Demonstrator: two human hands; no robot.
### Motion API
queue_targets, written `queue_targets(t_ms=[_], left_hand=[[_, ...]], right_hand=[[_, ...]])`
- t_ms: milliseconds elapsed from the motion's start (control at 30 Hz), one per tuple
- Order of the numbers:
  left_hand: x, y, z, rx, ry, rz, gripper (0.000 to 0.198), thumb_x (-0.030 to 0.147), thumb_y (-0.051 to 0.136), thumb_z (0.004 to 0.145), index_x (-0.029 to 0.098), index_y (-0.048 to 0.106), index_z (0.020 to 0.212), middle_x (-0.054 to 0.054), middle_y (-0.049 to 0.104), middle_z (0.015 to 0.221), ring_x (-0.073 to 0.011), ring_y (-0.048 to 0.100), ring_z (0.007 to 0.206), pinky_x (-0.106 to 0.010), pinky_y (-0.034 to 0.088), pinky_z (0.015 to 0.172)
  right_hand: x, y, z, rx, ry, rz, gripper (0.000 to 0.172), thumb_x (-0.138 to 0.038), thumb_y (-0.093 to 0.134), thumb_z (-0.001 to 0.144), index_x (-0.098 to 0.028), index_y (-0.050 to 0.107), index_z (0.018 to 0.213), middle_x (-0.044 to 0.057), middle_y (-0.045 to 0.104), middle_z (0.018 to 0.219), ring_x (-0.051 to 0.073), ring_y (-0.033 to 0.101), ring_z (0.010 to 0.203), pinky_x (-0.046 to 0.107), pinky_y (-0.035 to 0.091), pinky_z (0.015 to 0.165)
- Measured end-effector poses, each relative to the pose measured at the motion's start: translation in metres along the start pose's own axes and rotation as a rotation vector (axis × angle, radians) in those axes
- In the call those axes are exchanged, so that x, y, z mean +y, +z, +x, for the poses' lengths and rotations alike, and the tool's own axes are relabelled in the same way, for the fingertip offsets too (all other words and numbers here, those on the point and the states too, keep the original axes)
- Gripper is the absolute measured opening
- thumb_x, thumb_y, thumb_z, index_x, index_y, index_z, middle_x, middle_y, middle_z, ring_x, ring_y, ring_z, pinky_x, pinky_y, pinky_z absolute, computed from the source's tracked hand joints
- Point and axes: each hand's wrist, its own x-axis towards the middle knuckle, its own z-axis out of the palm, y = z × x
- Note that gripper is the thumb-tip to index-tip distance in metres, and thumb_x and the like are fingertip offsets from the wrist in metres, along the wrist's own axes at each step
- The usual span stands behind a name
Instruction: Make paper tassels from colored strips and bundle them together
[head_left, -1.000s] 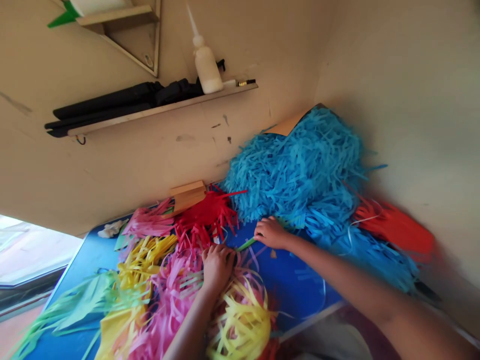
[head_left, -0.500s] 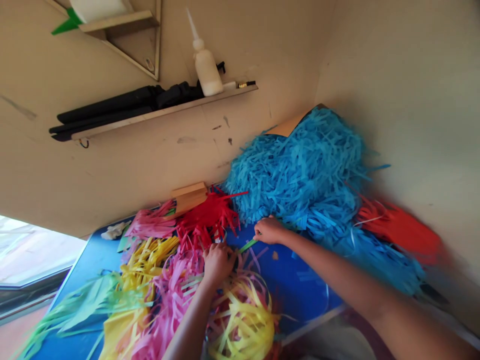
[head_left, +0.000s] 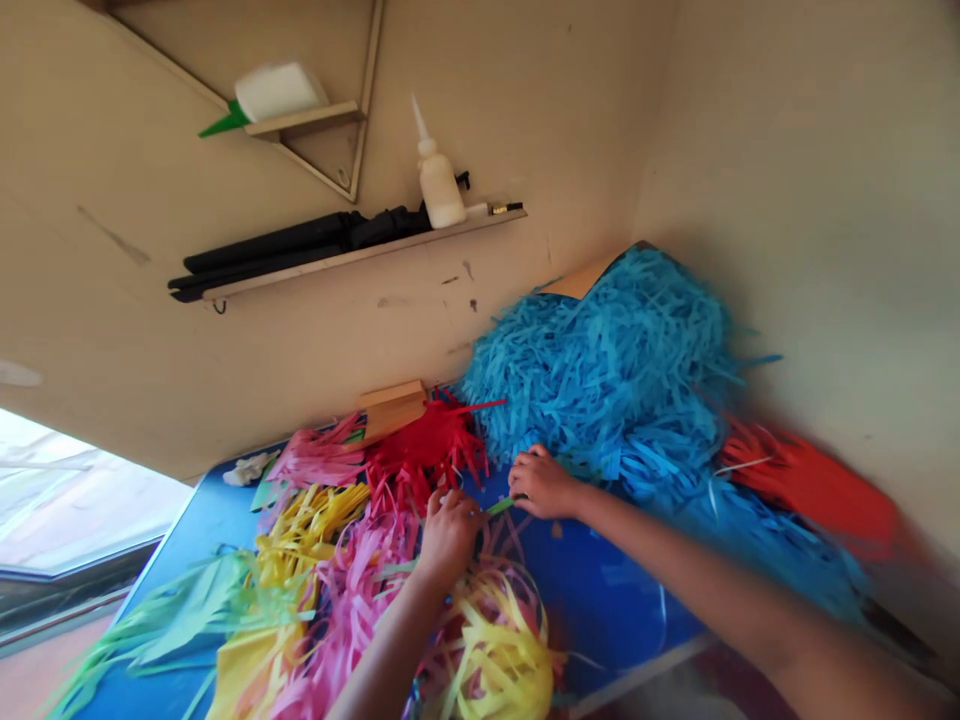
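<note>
A short green paper strip (head_left: 500, 506) stretches between my two hands, just above the blue tabletop. My left hand (head_left: 450, 535) has its fingers curled round the strip's left end, beside pink paper fringe (head_left: 367, 570). The other end is pinched in my right hand (head_left: 544, 484), close to the front of the big heap of blue shredded paper (head_left: 600, 350). Below my left hand lies a loose bundle of pale yellow strips (head_left: 502, 660). Red fringe (head_left: 420, 440) sits just behind my left hand.
Yellow strips (head_left: 322, 520) and mint green fringe (head_left: 187, 600) cover the left of the blue table (head_left: 217, 510). Orange-red fringe (head_left: 817, 485) lies at right. A wall shelf (head_left: 360, 255) holds a glue bottle (head_left: 441, 190) and black objects. A window (head_left: 75, 500) is at left.
The camera view has shifted, so everything appears lower and somewhat to the right. Both hands still hold the green strip, and they look slightly closer together.
</note>
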Motion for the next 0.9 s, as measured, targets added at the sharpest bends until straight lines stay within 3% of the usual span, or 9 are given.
queue_targets(t_ms=[200, 467, 667, 800, 900], left_hand=[[0.001, 0.008, 0.006, 0.106, -0.002, -0.014, 0.021, 0.018, 0.059, 0.082, 0.028, 0.076, 0.086, -0.005, 0.074, 0.088, -0.0252, 0.057, 0.103, -0.05, 0.025, 0.107], [0.003, 0.015, 0.007, 0.234, -0.04, -0.006, 0.01, 0.021, 0.063, 0.08, 0.025, 0.072, 0.082, -0.004, 0.073, 0.086, -0.0249, 0.059, 0.1, -0.048, 0.028, 0.105], [0.0, 0.017, 0.005, 0.269, -0.069, 0.009, 0.011, 0.02, 0.063, 0.08, 0.026, 0.072, 0.082, -0.004, 0.072, 0.087, -0.0249, 0.058, 0.099, -0.049, 0.029, 0.104], [0.001, 0.017, 0.006, 0.289, -0.077, 0.028, 0.013, 0.021, 0.06, 0.084, 0.025, 0.071, 0.078, -0.003, 0.071, 0.083, -0.024, 0.058, 0.097, -0.049, 0.03, 0.103], [0.004, 0.017, 0.006, 0.302, -0.073, 0.046, 0.017, 0.022, 0.057, 0.088, 0.024, 0.071, 0.078, -0.003, 0.071, 0.084, -0.024, 0.058, 0.097, -0.049, 0.029, 0.102]], right_hand=[[-0.001, 0.007, 0.006, 0.036, -0.094, -0.03, 0.017, -0.024, 0.059, 0.088, -0.017, 0.074, 0.083, 0.01, 0.071, 0.095, 0.025, 0.051, 0.105, 0.046, 0.023, 0.1], [0.003, 0.015, 0.018, 0.066, 0.009, -0.017, 0.013, -0.023, 0.064, 0.083, -0.02, 0.074, 0.075, 0.004, 0.072, 0.085, 0.022, 0.057, 0.092, 0.04, 0.031, 0.087], [0.0, 0.013, 0.015, 0.093, 0.002, -0.024, 0.012, -0.024, 0.064, 0.084, -0.021, 0.073, 0.077, 0.004, 0.071, 0.086, 0.022, 0.056, 0.094, 0.041, 0.031, 0.09], [-0.015, 0.012, 0.017, 0.134, -0.042, -0.072, 0.013, -0.029, 0.065, 0.087, -0.019, 0.071, 0.09, 0.009, 0.069, 0.098, 0.025, 0.053, 0.102, 0.045, 0.029, 0.094], [-0.027, 0.017, 0.02, 0.149, -0.08, -0.11, 0.015, -0.023, 0.056, 0.094, -0.016, 0.07, 0.093, 0.01, 0.069, 0.097, 0.025, 0.052, 0.099, 0.045, 0.03, 0.095]])
